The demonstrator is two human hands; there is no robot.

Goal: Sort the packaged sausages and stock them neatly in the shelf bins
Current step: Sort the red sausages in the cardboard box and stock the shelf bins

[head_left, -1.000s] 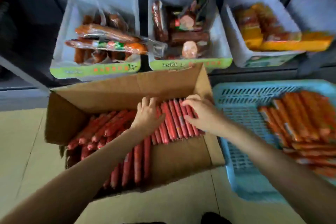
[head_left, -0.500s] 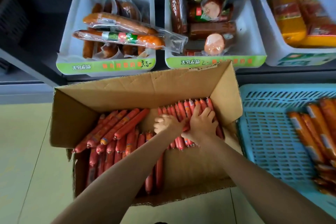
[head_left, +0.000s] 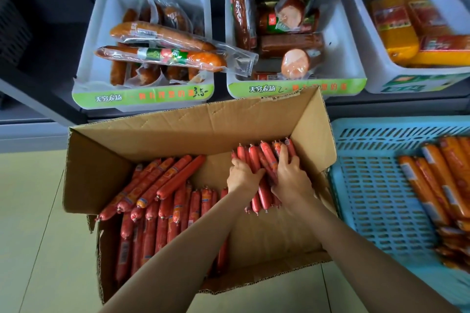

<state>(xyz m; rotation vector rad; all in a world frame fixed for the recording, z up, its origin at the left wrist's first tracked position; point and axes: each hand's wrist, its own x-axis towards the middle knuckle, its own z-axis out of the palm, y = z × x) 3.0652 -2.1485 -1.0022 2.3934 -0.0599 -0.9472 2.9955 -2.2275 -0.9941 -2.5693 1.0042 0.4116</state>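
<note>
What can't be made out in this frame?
- Head view: how many red sausages the left hand and right hand grip; the fingers cover them.
- Orange sausages in the blue crate: blurred, cut off by the right edge.
- Carton bottom: hidden by the forearms.

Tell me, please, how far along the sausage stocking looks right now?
Early to midway, I would judge. Done: the three white bins on the shelf already hold packaged sausages, though untidily. In hand: the left hand and right hand grip a bunch of red sausages inside the cardboard box. Left: many red sausages remain in the box, and orange ones wait in the blue crate.
</note>
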